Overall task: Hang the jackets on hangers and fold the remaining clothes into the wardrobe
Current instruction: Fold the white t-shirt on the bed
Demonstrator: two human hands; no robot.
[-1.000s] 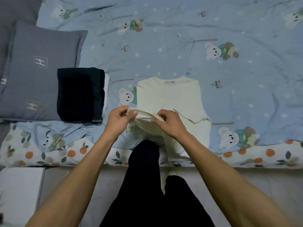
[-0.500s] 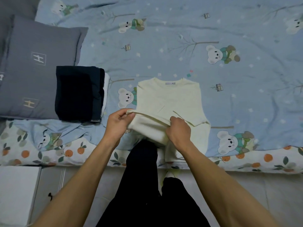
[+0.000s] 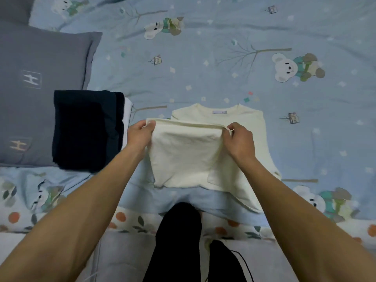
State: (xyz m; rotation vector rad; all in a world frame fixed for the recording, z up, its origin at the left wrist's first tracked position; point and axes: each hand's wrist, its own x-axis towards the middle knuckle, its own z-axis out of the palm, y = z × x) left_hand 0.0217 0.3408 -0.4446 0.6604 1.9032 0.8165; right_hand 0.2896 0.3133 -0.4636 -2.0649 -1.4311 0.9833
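A: From the head camera, where does the cream shirt (image 3: 205,127) lie?

B: Flat on the blue bear-print bedspread (image 3: 223,68), near the bed's near edge, collar at the far end. Its lower half is raised and doubled toward the collar.

A: And the grip?

B: The left hand (image 3: 140,135) pinches the left corner of the raised hem; the right hand (image 3: 239,139) pinches the right corner. Both hold cloth tightly, with the hem stretched between them.

A: What could go wrong?

B: The fold looks skewed: a flap pokes out at the near right, so setting it down now could leave a crooked bundle. If one pinch slips, the fold would likely fall open.

A: Anything nearby?

B: A dark folded stack (image 3: 85,129) lies just left, partly on the grey pillow (image 3: 36,78).
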